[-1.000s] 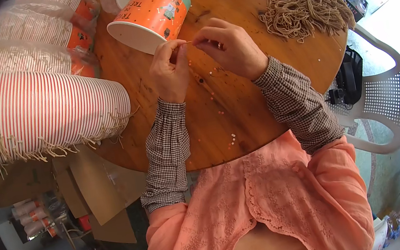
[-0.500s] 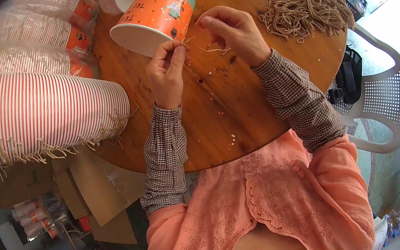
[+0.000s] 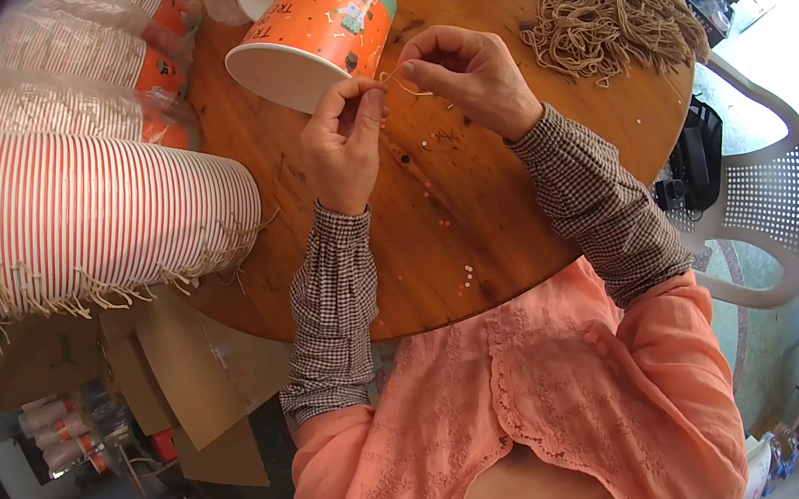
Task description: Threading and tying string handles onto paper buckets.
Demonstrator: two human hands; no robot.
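Observation:
An orange paper cup (image 3: 316, 33) lies tilted on its side on the round wooden table (image 3: 475, 209), its white rim toward me. My left hand (image 3: 342, 141) pinches a thin tan string (image 3: 403, 82) right at the cup's rim. My right hand (image 3: 462, 75) pinches the same string a little to the right, fingertips almost touching the left hand's. Both hands hover just above the table beside the cup.
A long nested stack of orange-and-white striped cups (image 3: 93, 224) with tan strings hanging from it lies at the left. More wrapped cup stacks (image 3: 82, 59) sit behind it. A heap of cut tan strings (image 3: 590, 7) lies at the far right. A white plastic chair (image 3: 768, 211) stands right; cardboard pieces (image 3: 194, 377) lie below the table.
My right hand has moved up and right, away from the left and then close again near the cup's rim, drawing the string. The cup has shifted slightly.

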